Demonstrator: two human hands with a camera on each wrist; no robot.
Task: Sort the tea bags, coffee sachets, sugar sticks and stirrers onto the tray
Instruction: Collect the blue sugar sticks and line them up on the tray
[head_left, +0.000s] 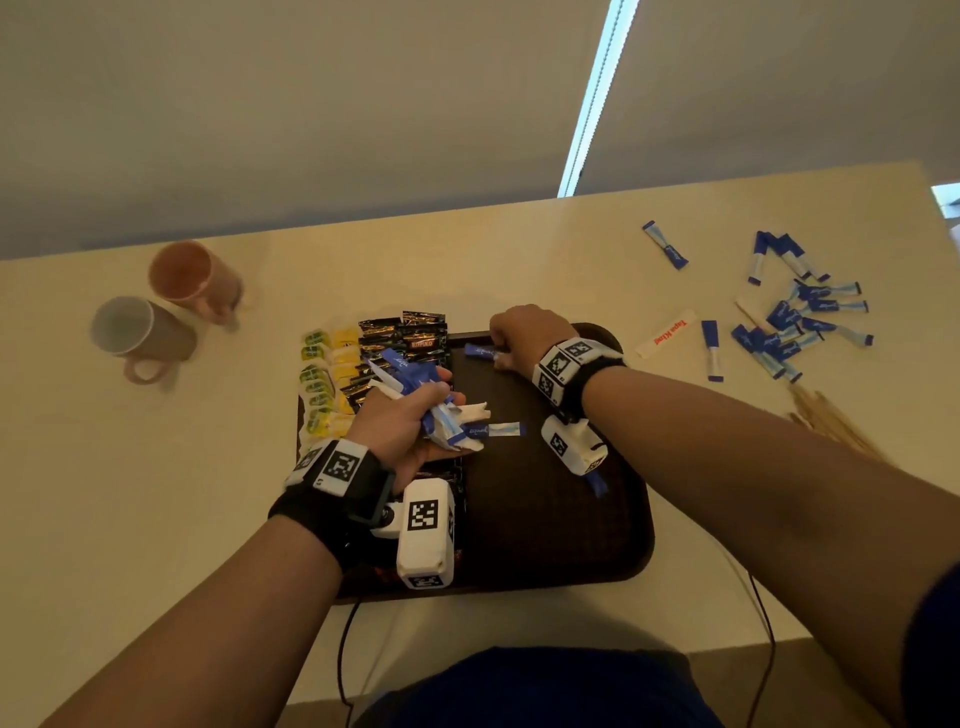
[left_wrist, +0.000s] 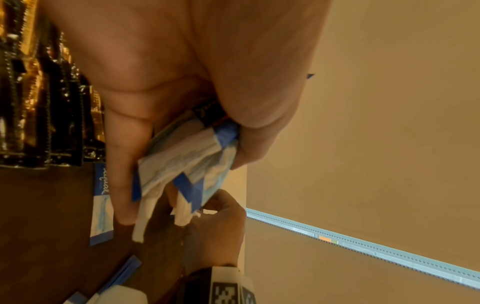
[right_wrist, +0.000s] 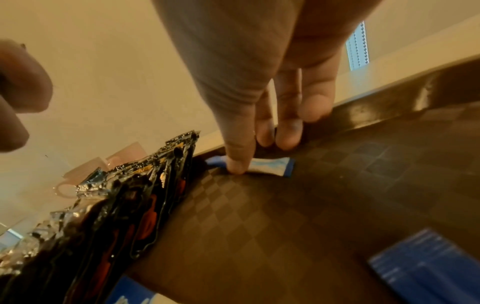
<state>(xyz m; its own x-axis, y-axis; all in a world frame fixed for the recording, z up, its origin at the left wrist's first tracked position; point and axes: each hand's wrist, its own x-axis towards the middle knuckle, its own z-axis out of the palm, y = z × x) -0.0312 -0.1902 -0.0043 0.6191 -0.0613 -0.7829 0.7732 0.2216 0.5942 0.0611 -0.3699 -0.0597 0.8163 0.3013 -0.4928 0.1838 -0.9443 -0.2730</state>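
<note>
My left hand (head_left: 441, 389) hovers over the middle of the brown tray (head_left: 545, 525) and grips a bundle of blue and white sugar sticks (head_left: 441, 418), seen close in the left wrist view (left_wrist: 187, 158). My right hand (head_left: 501, 356) reaches to the tray's far edge. There its thumb and fingers (right_wrist: 236, 162) pinch one sugar stick (right_wrist: 272, 167) lying flat on the tray floor (right_wrist: 311, 205). Yellow and green tea bags (head_left: 324, 379) fill the tray's left edge, with black coffee sachets (head_left: 410, 338) beside them. Another sugar stick (head_left: 498, 430) lies loose in the middle of the tray.
Several loose sugar sticks (head_left: 795, 322) and a white sachet with red print (head_left: 667, 332) lie on the table right of the tray. Wooden stirrers (head_left: 826, 421) lie past my right forearm. Two mugs (head_left: 171, 306) stand at the back left. Cables hang off the table's near edge.
</note>
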